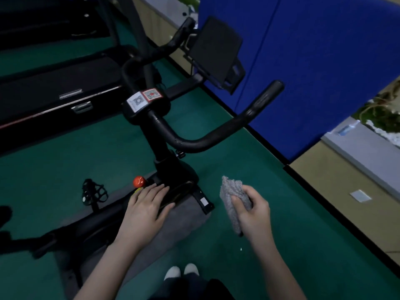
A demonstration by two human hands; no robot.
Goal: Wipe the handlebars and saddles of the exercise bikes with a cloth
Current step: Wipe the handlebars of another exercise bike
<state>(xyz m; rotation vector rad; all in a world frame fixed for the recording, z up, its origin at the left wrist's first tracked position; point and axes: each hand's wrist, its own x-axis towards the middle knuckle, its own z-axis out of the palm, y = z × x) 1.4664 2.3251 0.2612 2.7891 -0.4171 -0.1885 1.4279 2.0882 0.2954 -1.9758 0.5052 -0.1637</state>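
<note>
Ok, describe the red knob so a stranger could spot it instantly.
Find the black exercise bike on the green floor; follow its handlebar post down. The red knob sits at its foot, just beyond the left hand. Nothing else there is round and red.

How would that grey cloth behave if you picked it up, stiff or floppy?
Probably floppy: the cloth folds and droops in the right hand gripping it. Likely light, since one hand alone holds it. Its fuzzy surface should resist slipping.

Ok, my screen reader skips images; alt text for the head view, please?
A person's right hand holds a grey cloth beside a black exercise bike, clear of its handlebar. The left hand lies flat, fingers straight, over the frame by an orange knob.
</note>
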